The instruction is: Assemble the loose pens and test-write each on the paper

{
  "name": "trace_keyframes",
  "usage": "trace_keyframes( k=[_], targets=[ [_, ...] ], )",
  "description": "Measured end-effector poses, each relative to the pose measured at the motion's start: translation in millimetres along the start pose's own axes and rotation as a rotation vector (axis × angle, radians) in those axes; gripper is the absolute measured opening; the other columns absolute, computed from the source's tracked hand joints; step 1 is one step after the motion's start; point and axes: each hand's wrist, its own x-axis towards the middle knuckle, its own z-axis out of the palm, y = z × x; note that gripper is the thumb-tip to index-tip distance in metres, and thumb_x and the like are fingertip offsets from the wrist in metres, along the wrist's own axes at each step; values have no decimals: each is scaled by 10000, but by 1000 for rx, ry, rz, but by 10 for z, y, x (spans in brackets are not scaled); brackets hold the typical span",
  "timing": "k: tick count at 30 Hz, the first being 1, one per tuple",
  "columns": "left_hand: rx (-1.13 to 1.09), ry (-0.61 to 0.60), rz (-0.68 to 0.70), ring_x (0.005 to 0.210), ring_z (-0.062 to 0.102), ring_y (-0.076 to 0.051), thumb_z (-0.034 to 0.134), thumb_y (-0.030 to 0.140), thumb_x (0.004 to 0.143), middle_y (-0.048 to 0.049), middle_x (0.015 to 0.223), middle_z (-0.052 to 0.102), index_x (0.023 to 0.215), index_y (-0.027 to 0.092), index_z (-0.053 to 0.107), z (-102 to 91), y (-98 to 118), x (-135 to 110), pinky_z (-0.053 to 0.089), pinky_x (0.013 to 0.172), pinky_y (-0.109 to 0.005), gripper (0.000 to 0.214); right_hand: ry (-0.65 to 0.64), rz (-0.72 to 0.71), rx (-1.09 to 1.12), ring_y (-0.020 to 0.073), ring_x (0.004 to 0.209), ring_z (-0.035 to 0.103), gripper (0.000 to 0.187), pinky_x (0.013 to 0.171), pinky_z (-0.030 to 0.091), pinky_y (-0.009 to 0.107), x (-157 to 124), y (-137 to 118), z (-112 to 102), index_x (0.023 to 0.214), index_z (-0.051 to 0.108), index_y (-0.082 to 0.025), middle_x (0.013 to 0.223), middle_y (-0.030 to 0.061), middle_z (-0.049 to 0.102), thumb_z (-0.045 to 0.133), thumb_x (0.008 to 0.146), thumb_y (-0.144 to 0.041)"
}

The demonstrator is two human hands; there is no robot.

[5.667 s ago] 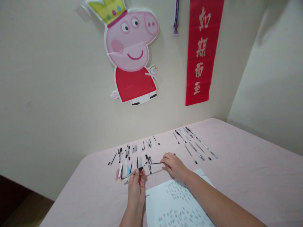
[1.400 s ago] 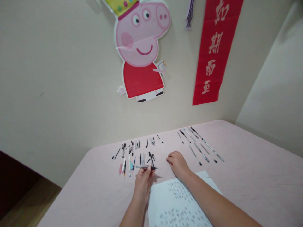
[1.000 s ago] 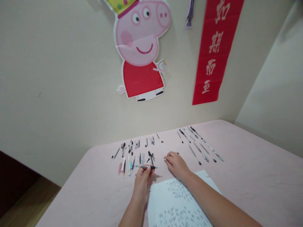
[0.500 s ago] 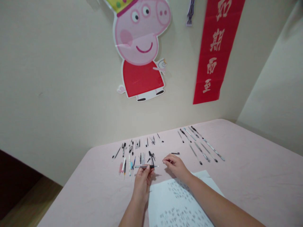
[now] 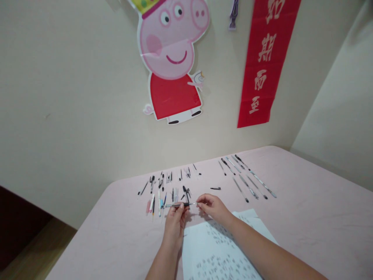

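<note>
A black-and-clear pen (image 5: 177,205) is held nearly level, pointing right.

Pen parts (image 5: 173,194) lie left on the table (image 5: 291,217), pens (image 5: 248,187) right, a cap (image 5: 216,188) between; the held pen (image 5: 174,205) is before the parts, paper (image 5: 215,249) nearer, the wall (image 5: 87,116) behind.

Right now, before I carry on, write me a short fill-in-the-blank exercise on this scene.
1. The left hand grips a ____.
2. The forearm crossing over the paper is the ____ one.
3. The crowned figure on the wall is a cartoon ____.
4. The hanging banner is coloured ____.

Missing words: pen; right; pig; red.
</note>
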Motion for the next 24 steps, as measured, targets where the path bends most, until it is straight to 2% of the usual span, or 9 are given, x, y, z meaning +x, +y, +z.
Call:
trace_keyframes(
  k=[5,10,19,24],
  targets=[
    [12,-12,5,622,640,-82,797,198,627,-11,680,677,778,137,603,2,-13,-2,539,591,-149,254,15,11,-18,107,490,563,213,466,446,225,-14,17,25,785,612,-167,646,-9,615,678,682,-341],
    [21,-26,2,646,643,-85,822,222,587,-5,699,672,775,140,601,10,-7,-22,535,615,-154,302,18,-51,-65,114,518,562,153,502,445,235,-14,39,31,765,620,-169,640,-5,615,664,703,-302],
    [55,-81,16,714,653,-100,822,241,590,-10,763,673,816,142,617,1,-13,-43,533,684,-181,321,12,-85,-122,120,542,544,133,520,422,238,-47,-45,36,748,625,-159,647,9,622,654,710,-284],
    [42,-62,5,720,656,-103,851,249,534,-7,761,680,805,141,622,17,-16,-49,532,675,-175,371,18,-92,-138,125,572,537,105,536,411,237,-62,-82,35,735,639,-159,648,13,626,651,710,-261]
  ],
)
